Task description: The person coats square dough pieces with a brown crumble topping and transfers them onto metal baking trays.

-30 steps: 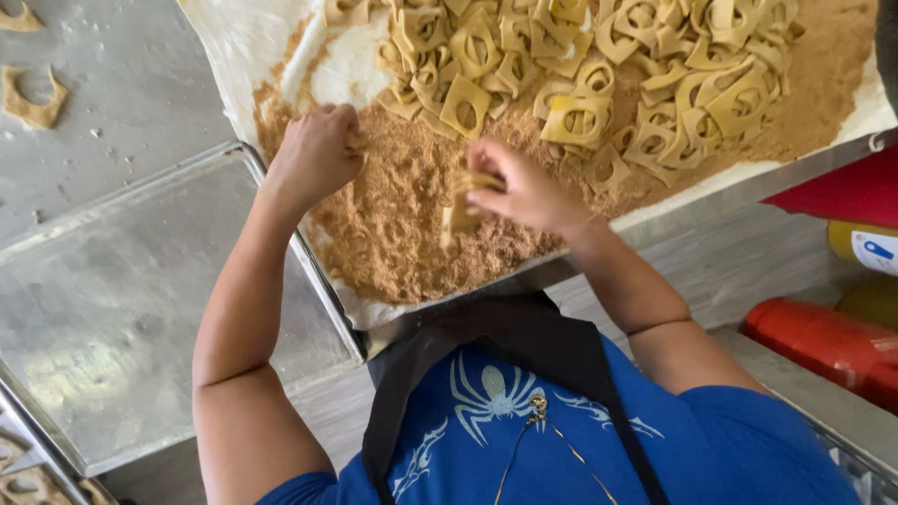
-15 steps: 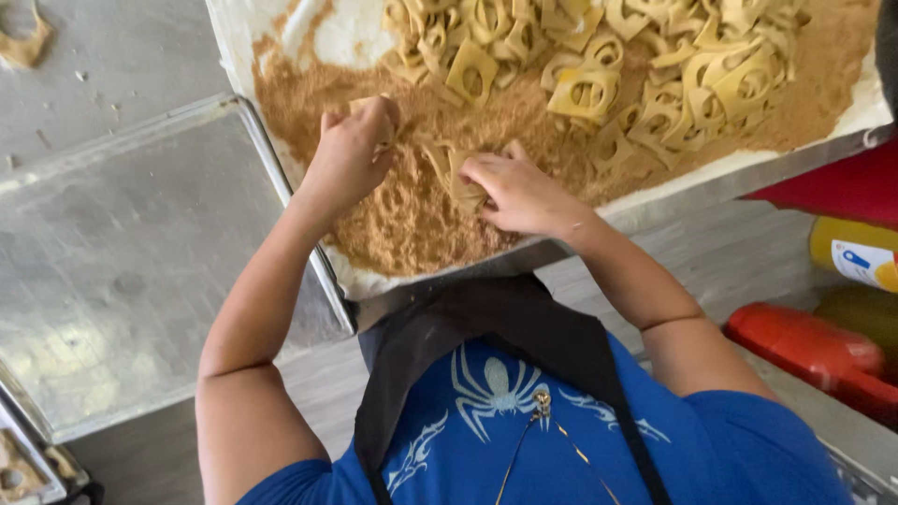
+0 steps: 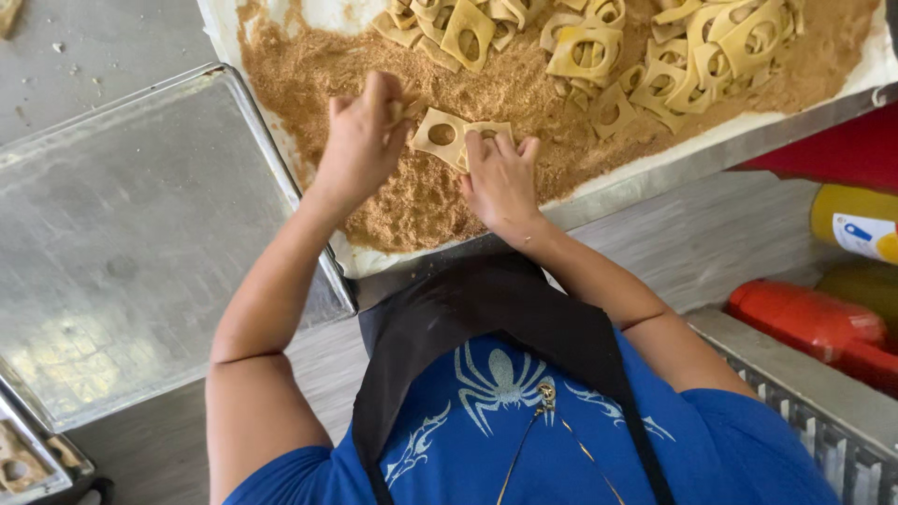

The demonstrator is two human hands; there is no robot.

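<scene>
A steel worktop fills the view, with an empty metal baking tray (image 3: 140, 234) lying on your left and a paper-lined tray (image 3: 655, 164) heaped with brown crumbs (image 3: 524, 89) just above your apron.

A second ago both your hands were buried low in the crumbs, near the tray's front edge, with no single piece clearly in them. Now they have come up and a little further into the tray, and a dough piece (image 3: 449, 136) with a round hole through it lies between them, on top of the crumb. So a piece has been drawn out of the crumb bed and is in your fingers, already dusted brown.

Your left hand (image 3: 360, 140) is curled nearly closed, thumb and forefinger pinching the left corner of the piece. Your right hand (image 3: 500, 178) lies flatter, fingers spread and pressing down on the right end of the same piece; it does not close around it.

The pile of dough cut-outs (image 3: 673, 56) sits further back in the crumb tray, well apart from your hands. At the right edge a yellow bottle (image 3: 856, 224) and a red bottle (image 3: 809, 318) lie beside the worktop, untouched.
</scene>
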